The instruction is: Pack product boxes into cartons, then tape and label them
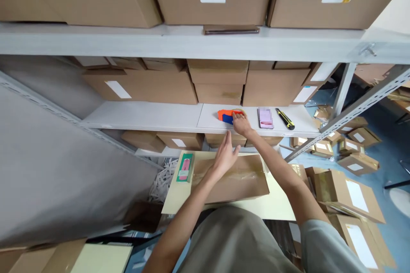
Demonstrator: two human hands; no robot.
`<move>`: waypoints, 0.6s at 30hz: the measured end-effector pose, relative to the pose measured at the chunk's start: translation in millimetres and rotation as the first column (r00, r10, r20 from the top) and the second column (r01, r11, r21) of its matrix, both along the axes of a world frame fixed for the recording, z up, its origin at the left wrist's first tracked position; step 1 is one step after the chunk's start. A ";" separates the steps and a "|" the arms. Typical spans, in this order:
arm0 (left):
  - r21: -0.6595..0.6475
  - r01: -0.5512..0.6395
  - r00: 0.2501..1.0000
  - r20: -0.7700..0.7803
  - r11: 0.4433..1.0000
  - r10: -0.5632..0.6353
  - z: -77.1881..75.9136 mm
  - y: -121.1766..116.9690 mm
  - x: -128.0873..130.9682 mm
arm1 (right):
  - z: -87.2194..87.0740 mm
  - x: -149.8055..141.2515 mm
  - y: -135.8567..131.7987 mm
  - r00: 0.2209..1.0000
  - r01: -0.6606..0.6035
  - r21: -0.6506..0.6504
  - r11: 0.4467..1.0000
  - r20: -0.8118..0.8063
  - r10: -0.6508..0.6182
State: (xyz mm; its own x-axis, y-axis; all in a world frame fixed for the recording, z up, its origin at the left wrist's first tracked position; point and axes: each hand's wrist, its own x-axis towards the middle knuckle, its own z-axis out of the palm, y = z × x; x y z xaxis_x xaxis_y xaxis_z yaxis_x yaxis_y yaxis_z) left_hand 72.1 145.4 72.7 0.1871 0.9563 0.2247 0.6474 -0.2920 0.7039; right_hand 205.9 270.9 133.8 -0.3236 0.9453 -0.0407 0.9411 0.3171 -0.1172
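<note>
My right hand (pixel 241 123) is on the middle shelf, its fingers closed on an orange and blue tape dispenser (pixel 225 116); part of the dispenser is hidden behind the hand. My left hand (pixel 225 155) hovers over a cardboard box (pixel 237 190) on the pale yellow table, fingers stretched out and thumb apart, holding nothing. To the right of the dispenser lie a small pinkish card or pack (pixel 265 118) and a yellow and black box cutter (pixel 285 118). A green pack with a pink item (pixel 185 167) lies left of the box.
Cardboard boxes (pixel 166 85) line the shelf's back, with more boxes (pixel 214 13) above and below. A metal upright (pixel 361 104) stands at right. Boxes (pixel 355 196) are stacked beside the table (pixel 278 204). White paper strips (pixel 163 183) fill a spot left of it.
</note>
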 end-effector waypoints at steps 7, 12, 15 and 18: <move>-0.029 -0.417 0.909 0.015 0.909 0.417 -37.6 -108.9 -117.7 | -46.0 68.5 -138.4 0.952 0.257 0.090 0.962 -0.197 -0.235; -0.276 -0.479 0.877 -0.105 0.833 0.469 -38.6 -164.6 -136.1 | -67.5 86.1 -255.8 0.858 0.431 -0.213 0.877 -0.204 -0.471; -0.249 -0.541 0.829 -0.321 0.803 0.459 -33.0 -159.2 -113.8 | -77.4 76.4 -268.2 0.806 0.502 -0.345 0.793 -0.146 -0.574; -0.196 -0.573 0.792 -0.382 0.796 0.476 -31.8 -145.0 -106.4 | -79.8 76.8 -259.7 0.793 0.510 -0.334 0.792 -0.174 -0.584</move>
